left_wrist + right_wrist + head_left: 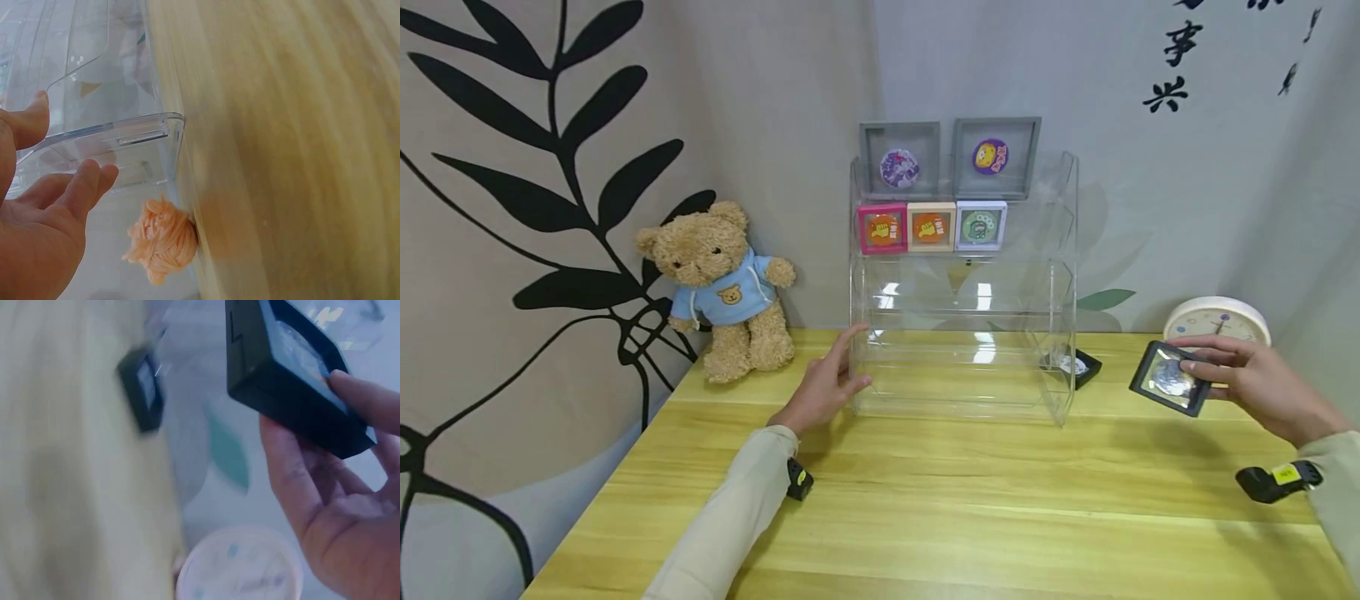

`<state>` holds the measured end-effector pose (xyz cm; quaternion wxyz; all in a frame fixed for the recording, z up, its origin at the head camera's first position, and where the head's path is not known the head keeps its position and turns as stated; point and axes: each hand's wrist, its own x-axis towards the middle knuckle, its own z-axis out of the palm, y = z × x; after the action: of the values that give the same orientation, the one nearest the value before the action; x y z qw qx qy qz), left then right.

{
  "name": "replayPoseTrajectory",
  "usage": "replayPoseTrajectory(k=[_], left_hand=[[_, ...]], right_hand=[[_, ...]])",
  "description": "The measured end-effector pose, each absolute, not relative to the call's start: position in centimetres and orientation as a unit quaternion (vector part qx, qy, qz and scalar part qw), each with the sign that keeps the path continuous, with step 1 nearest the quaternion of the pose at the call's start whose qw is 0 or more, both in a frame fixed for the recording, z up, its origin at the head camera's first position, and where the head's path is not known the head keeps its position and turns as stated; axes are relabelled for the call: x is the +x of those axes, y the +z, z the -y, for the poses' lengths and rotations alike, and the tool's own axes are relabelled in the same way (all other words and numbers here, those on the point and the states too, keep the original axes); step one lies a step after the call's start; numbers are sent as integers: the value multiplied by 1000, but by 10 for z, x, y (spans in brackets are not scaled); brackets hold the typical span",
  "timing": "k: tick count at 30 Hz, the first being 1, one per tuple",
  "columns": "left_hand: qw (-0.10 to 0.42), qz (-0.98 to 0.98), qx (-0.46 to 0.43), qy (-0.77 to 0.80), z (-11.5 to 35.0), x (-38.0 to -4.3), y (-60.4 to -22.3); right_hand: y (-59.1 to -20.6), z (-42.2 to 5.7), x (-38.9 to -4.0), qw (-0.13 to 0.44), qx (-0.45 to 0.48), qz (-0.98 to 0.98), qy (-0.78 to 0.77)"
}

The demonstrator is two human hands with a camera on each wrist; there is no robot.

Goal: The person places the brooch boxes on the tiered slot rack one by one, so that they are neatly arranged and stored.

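Note:
At the left side of a clear acrylic tiered rack (955, 379), my left hand (823, 383) has its fingers extended along the side panel. In the left wrist view the thumb and fingers (87, 187) lie on either side of the panel's edge; firm contact is unclear. My right hand (1262, 379) pinches a black square display frame (1197, 406) with a silvery round piece inside, held above the table. In the right wrist view the thumb presses the frame's (300, 400) front. Another black frame (1087, 369) lies on the table by the rack's right side.
Two large grey frames (997, 179) stand on the rack's top tier, above small pink (863, 237), beige (932, 250) and white frames (981, 249). A teddy bear (722, 308) sits at left, a round white clock (1213, 304) at right. The left wrist view shows an orange yarn-like ball (162, 240).

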<state>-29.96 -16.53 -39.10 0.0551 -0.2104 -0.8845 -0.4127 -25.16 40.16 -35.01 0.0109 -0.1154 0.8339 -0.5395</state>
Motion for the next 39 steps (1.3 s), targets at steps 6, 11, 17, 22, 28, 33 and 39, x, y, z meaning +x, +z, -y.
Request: replayPoseTrajectory(k=[6, 11, 17, 22, 28, 33, 39], left_hand=[[56, 892, -205, -399, 165, -301, -392], [48, 893, -198, -401, 164, -301, -390], [57, 895, -197, -395, 164, -303, -390], [66, 897, -199, -388, 165, -302, -390], [65, 898, -201, -385, 163, -300, -390], [61, 898, -195, -390, 163, -300, -389], [71, 901, -194, -381, 163, -301, -389]], right_hand=[[-319, -356, -252, 47, -136, -798, -585], [-299, -317, -257, 69, -133, -811, -566], [-277, -274, -271, 68, -148, -826, -540], [-260, -239, -286, 51, -156, -822, -545], [-239, -200, -305, 14, -138, -839, -526], [-228, -174, -325, 9, -133, -836, -533], [-233, -152, -345, 7, -124, -832, -540]])
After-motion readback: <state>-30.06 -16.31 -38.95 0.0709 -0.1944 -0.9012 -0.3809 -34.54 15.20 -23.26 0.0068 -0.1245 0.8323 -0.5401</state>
